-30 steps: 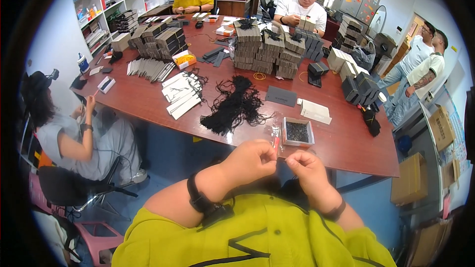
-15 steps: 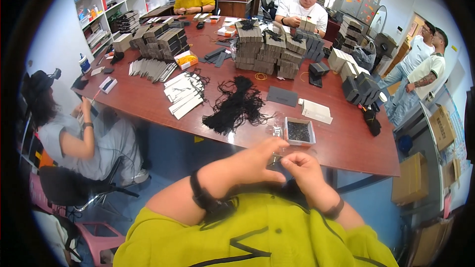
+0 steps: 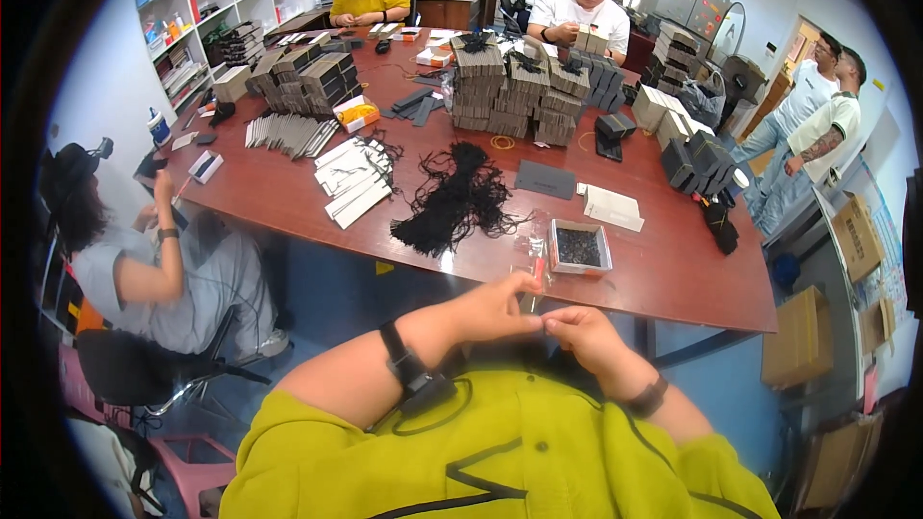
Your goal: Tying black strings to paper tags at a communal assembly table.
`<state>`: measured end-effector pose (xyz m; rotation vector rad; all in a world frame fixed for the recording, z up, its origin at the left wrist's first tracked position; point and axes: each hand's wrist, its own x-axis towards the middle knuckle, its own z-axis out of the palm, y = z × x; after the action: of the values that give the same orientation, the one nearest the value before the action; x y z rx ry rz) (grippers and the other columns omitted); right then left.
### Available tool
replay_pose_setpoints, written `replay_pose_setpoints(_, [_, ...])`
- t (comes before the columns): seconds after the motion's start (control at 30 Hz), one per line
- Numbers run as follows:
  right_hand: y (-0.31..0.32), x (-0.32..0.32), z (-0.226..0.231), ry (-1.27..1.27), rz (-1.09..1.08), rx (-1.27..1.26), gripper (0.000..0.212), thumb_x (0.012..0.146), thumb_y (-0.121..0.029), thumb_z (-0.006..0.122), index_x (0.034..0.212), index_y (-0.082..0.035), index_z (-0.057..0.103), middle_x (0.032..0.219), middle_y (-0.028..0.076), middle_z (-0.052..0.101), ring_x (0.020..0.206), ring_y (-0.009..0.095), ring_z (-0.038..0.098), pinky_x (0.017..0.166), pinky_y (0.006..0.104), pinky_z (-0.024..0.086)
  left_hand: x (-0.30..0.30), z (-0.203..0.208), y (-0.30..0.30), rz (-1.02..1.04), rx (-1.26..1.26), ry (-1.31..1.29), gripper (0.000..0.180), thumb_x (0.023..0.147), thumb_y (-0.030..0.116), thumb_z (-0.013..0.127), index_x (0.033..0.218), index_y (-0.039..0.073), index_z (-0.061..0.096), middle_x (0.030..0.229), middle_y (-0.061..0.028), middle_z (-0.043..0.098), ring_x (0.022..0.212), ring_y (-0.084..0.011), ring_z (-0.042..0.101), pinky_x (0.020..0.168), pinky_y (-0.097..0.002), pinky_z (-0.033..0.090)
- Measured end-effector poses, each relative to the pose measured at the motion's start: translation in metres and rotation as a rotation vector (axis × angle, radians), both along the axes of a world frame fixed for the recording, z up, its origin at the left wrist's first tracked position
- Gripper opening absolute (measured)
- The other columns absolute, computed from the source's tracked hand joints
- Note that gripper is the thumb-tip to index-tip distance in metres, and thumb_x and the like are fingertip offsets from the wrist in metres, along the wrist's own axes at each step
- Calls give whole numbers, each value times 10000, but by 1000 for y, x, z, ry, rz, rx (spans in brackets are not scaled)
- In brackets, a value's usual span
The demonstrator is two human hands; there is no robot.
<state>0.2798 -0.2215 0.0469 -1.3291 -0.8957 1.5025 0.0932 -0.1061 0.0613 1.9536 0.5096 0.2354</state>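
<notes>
Both my hands are in front of my chest at the near table edge. My left hand (image 3: 488, 309) has its thumb and index finger apart in a C shape, with the thumb tip close to my right fingertips. My right hand (image 3: 586, 334) is closed in a pinch; whatever is in it is too small to make out. Just beyond my left fingers, a small red-and-metal piece (image 3: 538, 269) shows at the table edge. Beside it stands an open box (image 3: 609, 258) of small black pieces. A tangled heap of black cords (image 3: 452, 200) lies to the left.
On the red-brown table (image 3: 673, 274) lie a dark grey card (image 3: 546, 180), a white folded card (image 3: 612, 208) and white strips (image 3: 358, 194). Tall stacks of grey cards (image 3: 519, 96) stand farther back. A seated person (image 3: 154, 269) works at the left; others sit across the table or stand at the right.
My left hand has come down slightly, its thumb now near my right fingertips. The red piece has come into sight beyond it. My right hand stays pinched, slightly lower.
</notes>
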Motion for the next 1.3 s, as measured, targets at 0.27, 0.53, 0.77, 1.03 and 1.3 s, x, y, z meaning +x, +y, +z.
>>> replay_pose_setpoints(0.27, [7,-10,3,-201,138,-38,151,854,-46,572,959,29,651,869,50,654,762,93,577,703,231,463,16,-41,-31,-105,-743,-156,373,922,281,525,1188,49,405,744,-28,514,502,-72,424,443,-211,339])
replay_pose_setpoints(0.53, [11,10,-25,-110,-106,66,375,758,47,633,1115,-19,540,897,16,553,784,92,528,727,223,454,9,-64,-12,203,-194,-14,173,870,201,602,801,42,611,622,43,517,545,-54,437,502,-212,350])
replay_pose_setpoints(0.77, [29,15,-72,-169,-252,303,374,709,119,608,1033,-41,513,955,27,450,874,102,491,750,210,457,0,-88,11,420,-3,35,224,841,224,636,839,0,625,663,-34,601,590,-91,511,562,-259,424])
replay_pose_setpoints(1.03, [32,5,-69,-445,-171,441,301,721,136,587,970,-21,520,1028,30,377,887,119,478,800,244,469,-8,-86,14,419,-39,117,267,837,259,619,868,-6,635,745,-120,646,672,-192,613,632,-310,477])
replay_pose_setpoints(1.3, [33,5,-67,-445,-168,468,267,728,105,606,949,-24,530,1018,34,385,891,114,481,774,229,478,-10,-84,17,392,-85,97,278,830,268,626,858,-8,636,753,-124,652,690,-203,616,649,-316,480])
